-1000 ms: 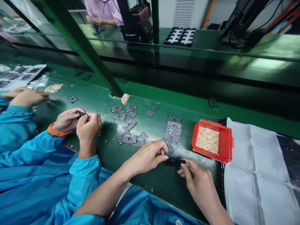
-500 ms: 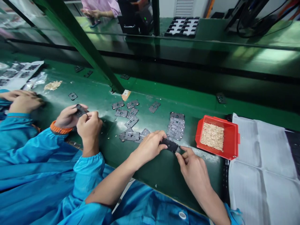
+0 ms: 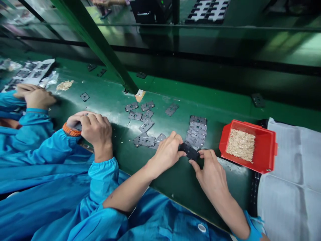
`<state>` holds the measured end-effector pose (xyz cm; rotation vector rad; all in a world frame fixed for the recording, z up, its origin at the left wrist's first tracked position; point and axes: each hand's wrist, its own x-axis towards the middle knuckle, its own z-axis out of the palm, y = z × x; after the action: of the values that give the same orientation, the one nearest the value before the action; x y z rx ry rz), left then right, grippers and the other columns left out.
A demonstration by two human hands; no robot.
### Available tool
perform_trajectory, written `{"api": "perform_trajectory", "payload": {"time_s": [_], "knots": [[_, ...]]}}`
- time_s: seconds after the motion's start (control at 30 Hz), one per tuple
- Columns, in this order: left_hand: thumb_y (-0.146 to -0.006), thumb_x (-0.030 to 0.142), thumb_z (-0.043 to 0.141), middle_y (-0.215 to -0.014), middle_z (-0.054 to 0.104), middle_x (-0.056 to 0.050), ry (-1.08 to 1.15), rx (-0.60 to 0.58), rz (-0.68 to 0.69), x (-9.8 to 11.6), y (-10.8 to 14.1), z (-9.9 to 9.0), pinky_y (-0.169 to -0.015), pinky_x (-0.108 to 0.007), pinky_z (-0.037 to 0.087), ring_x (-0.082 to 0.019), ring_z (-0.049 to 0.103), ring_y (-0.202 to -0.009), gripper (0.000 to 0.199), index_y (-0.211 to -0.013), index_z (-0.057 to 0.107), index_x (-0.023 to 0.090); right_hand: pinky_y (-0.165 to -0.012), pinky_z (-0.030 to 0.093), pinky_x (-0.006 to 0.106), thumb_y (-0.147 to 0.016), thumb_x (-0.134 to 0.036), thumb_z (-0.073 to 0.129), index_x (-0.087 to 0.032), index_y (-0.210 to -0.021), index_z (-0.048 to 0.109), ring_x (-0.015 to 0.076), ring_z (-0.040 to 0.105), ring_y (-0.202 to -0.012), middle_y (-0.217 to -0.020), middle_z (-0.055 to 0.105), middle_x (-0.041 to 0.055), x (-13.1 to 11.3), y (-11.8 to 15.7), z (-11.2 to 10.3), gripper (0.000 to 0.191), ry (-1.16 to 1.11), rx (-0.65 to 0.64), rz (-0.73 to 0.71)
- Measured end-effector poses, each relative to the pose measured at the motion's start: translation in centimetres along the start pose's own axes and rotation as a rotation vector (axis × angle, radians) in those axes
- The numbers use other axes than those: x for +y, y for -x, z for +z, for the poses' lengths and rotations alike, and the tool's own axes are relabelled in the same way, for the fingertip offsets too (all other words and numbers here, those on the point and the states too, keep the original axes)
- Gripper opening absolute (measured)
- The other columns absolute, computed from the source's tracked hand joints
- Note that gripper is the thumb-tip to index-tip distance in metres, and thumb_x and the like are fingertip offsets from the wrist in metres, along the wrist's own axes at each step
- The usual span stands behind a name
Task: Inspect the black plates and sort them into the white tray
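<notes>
A small black rectangular plastic plate (image 3: 190,151) is held just above the green bench, tilted slightly. My left hand (image 3: 168,147) pinches its left end between thumb and fingers. At the other end, my right hand (image 3: 210,170) grips the near right corner with thumb and forefinger. Just beyond the plate lies an overlapping row of similar dark plates (image 3: 197,130). Left of my left hand, more loose plates (image 3: 146,126) lie scattered, some overlapping. My fingers cover part of the held plate's ends.
A red bin (image 3: 268,149) holding small beige pieces (image 3: 241,144) stands at right, beside a tray under white sheeting (image 3: 281,194). Co-workers' hands (image 3: 97,132) in blue sleeves are at left. A green post (image 3: 100,47) slants down to the bench.
The view has shifted, so the bench items sit further left or right in frame. My right thumb and finger have closed onto the plate's right end. A neighbour's hands have come together.
</notes>
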<state>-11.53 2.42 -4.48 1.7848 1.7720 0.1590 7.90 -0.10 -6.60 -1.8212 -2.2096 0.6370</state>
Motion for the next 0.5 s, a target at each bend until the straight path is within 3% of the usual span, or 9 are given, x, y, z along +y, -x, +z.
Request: {"api": "perform_trajectory", "payload": {"time_s": [0.1, 0.23, 0.37, 0.5], "knots": [[-0.085, 0.021, 0.087, -0.108, 0.064, -0.003, 0.078, 0.016, -0.002, 0.1, 0.2, -0.2, -0.075, -0.033, 0.046, -0.024, 0.067, -0.09, 0.036, -0.104, 0.057, 0.022, -0.063, 0.05, 0.036, -0.093, -0.022, 0.072, -0.022, -0.108, 0.055, 0.0276, 0.071, -0.076, -0.096, 0.07, 0.0067, 0.4, -0.1, 0.1, 0.023, -0.136, -0.02, 0.036], [-0.087, 0.018, 0.081, -0.081, 0.061, 0.004, 0.323, -0.016, -0.007, 0.2, 0.0, -0.4, -0.065, -0.029, 0.04, -0.017, 0.061, -0.073, 0.029, -0.094, 0.054, 0.023, -0.066, 0.055, 0.035, -0.099, -0.023, 0.061, -0.023, -0.105, 0.055, 0.0257, 0.074, -0.072, -0.081, 0.071, 0.0026, 1.0, -0.6, -0.3, 0.009, -0.326, -0.025, 0.063], [-0.088, 0.018, 0.079, -0.074, 0.059, 0.006, 0.398, -0.041, -0.019, 0.3, -0.9, -0.1, -0.062, -0.027, 0.039, -0.016, 0.059, -0.068, 0.028, -0.091, 0.052, 0.023, -0.069, 0.058, 0.039, -0.101, -0.022, 0.056, -0.019, -0.119, 0.058, 0.0285, 0.077, -0.079, -0.099, 0.077, 0.0117, 0.6, -1.2, -1.4, 0.019, -0.202, 0.035, 0.0], [-0.087, 0.017, 0.081, -0.095, 0.067, -0.001, 0.235, 0.039, 0.019, 0.4, -1.2, 0.1, -0.072, -0.031, 0.047, -0.021, 0.066, -0.085, 0.031, -0.102, 0.055, 0.022, -0.058, 0.055, 0.039, -0.105, -0.025, 0.052, -0.013, -0.138, 0.054, 0.0296, 0.076, -0.074, -0.116, 0.074, 0.0196, -0.1, -0.9, -2.7, 0.035, 0.04, 0.085, -0.041]]}}
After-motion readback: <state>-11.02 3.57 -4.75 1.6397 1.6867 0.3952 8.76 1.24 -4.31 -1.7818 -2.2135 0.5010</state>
